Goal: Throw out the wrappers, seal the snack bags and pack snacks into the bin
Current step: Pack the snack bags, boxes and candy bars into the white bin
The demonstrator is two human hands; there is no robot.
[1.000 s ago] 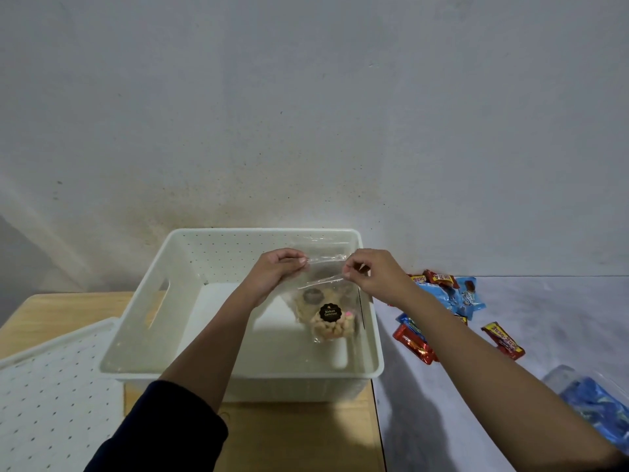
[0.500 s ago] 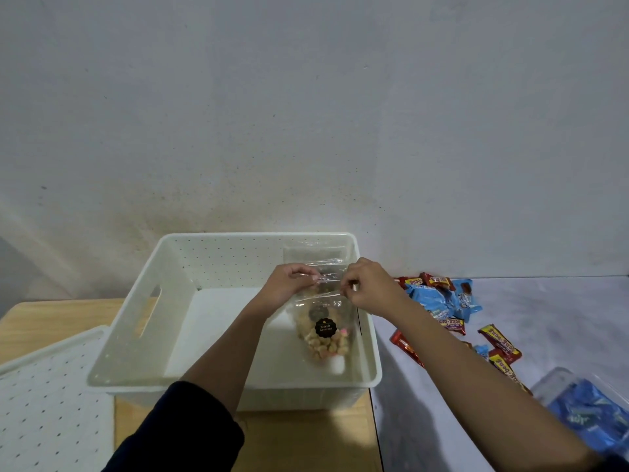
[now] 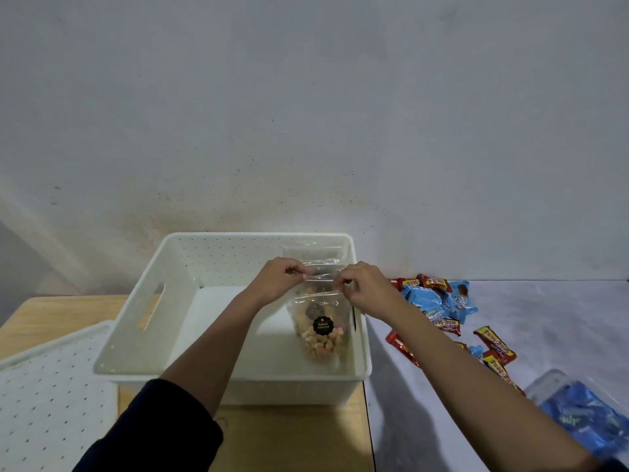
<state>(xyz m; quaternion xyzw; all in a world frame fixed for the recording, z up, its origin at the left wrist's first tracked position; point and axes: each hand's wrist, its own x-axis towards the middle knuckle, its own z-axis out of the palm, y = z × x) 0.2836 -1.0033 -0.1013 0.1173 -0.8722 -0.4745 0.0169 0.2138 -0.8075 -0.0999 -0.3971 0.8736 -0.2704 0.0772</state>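
Note:
A clear snack bag [image 3: 321,330] with small biscuits and a round black label hangs upright inside the white perforated bin [image 3: 146,301], near its right wall. My left hand [image 3: 279,279] pinches the bag's top strip on the left, and my right hand [image 3: 366,289] pinches it on the right. Both hands sit close together over the bin. A second clear bag [image 3: 315,252] leans against the bin's far wall behind my hands.
Red and blue wrapped snacks [image 3: 439,301] lie scattered on the grey surface right of the bin. A clear bag of blue packets [image 3: 585,410] lies at the lower right. The bin's white perforated lid [image 3: 44,396] rests on the wooden table [image 3: 289,437] at the left.
My hands have drawn closer together along the bag's top strip, and the bag has shifted slightly towards the bin's right wall. The view has tilted a little.

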